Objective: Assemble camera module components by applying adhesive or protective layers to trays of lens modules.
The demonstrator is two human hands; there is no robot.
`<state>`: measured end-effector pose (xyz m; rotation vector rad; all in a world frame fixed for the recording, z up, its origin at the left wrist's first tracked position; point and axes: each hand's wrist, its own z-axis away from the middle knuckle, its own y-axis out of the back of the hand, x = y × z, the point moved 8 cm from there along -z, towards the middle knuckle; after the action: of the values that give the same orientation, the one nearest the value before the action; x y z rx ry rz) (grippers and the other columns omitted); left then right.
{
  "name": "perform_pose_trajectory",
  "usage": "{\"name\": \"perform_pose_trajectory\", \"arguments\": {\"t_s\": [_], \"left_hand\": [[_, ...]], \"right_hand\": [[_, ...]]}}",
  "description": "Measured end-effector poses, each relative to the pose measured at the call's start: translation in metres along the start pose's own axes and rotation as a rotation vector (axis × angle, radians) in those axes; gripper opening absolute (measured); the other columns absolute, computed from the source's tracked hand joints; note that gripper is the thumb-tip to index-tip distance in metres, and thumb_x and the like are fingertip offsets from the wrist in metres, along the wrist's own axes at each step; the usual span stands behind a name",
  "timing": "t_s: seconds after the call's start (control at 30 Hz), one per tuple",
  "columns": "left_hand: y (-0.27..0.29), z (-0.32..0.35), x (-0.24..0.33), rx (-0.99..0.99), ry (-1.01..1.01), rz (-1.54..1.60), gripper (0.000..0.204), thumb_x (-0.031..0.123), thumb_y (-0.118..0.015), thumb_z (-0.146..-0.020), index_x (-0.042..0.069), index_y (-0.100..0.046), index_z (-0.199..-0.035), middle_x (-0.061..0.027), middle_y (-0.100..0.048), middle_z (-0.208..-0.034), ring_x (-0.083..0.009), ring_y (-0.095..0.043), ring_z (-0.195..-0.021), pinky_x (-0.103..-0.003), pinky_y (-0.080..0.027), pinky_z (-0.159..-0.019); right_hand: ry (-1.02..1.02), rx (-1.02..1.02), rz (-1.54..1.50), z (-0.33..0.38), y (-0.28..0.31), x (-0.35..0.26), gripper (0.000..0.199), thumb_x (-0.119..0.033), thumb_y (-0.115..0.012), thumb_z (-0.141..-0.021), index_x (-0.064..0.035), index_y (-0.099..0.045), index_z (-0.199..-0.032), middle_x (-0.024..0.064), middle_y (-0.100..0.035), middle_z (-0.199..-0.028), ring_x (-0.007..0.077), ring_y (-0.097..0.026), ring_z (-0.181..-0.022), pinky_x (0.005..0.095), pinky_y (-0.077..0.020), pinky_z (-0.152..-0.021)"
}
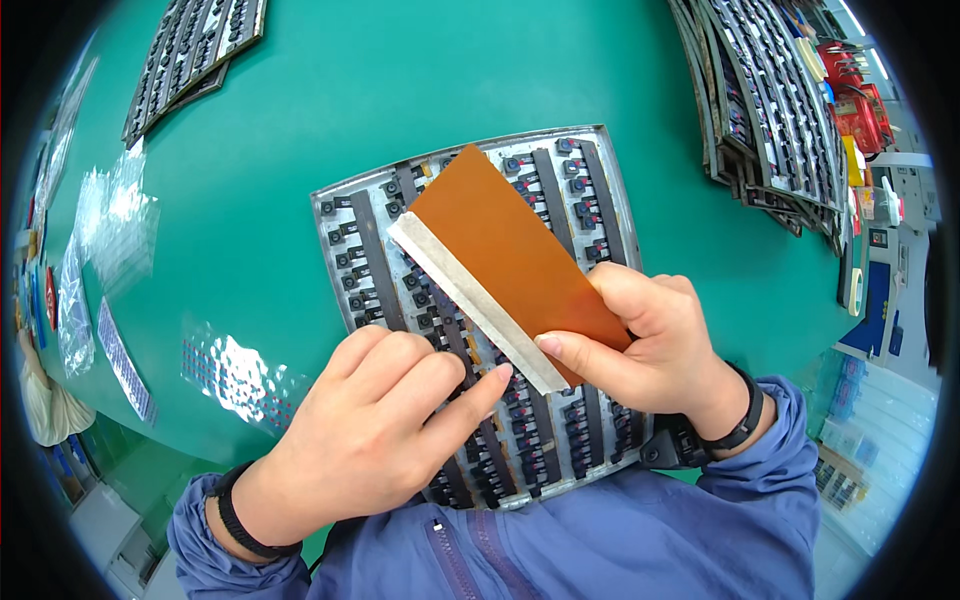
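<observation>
My right hand grips a flat orange-brown rectangular board by its lower right end, thumb on top. A pale, whitish strip runs along the board's left long edge. Next to the strip's lower end is my left hand, most fingers curled in and one digit pointing toward the strip. Whether anything sits in those fingers is hidden. Beneath both hands lies a metal tray with rows of small black square parts, round in the middle, and dark bars between them. The board covers part of it.
Similar loaded trays are stacked at the far right, others at the far left. Clear plastic sheets and a dotted film lie left on the green table. Red containers stand beyond the right stack.
</observation>
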<state>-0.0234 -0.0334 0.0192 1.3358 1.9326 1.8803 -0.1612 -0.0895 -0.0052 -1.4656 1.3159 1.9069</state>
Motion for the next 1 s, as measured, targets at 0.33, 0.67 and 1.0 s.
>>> {"name": "perform_pose_trajectory", "arguments": {"t_s": [0.33,0.67,1.0], "left_hand": [[-0.005,0.000,0.000,-0.039,0.025,-0.030,0.040,0.013,-0.076,-0.064,0.011,-0.071,-0.104,-0.0020,-0.046,-0.084,-0.0201,-0.047,-0.077,-0.036,-0.039,-0.067],[-0.003,-0.002,-0.005,0.001,0.059,-0.057,0.041,0.010,-0.076,-0.064,0.010,-0.071,-0.106,-0.0014,-0.047,-0.081,-0.0208,-0.048,-0.077,-0.036,-0.040,-0.068],[-0.002,-0.004,-0.010,0.015,0.072,-0.125,0.035,0.011,-0.064,-0.071,0.004,-0.069,-0.105,-0.0026,-0.048,-0.084,-0.0202,-0.050,-0.082,-0.034,-0.041,-0.074]], "right_hand": [[-0.023,0.039,0.015,0.002,0.003,0.001,0.015,-0.007,-0.071,-0.081,-0.0012,-0.063,-0.093,0.0066,-0.060,-0.066,0.0139,-0.061,-0.054,0.0273,-0.0455,-0.049],[-0.032,0.090,-0.017,0.004,0.004,0.009,0.014,-0.006,-0.071,-0.082,-0.0002,-0.061,-0.090,0.0078,-0.062,-0.067,0.0120,-0.062,-0.057,0.0262,-0.0453,-0.049],[-0.069,0.127,-0.047,0.003,0.006,0.009,0.011,-0.005,-0.069,-0.083,-0.0005,-0.060,-0.088,0.0074,-0.064,-0.066,0.0090,-0.062,-0.058,0.0257,-0.0450,-0.048]]}}
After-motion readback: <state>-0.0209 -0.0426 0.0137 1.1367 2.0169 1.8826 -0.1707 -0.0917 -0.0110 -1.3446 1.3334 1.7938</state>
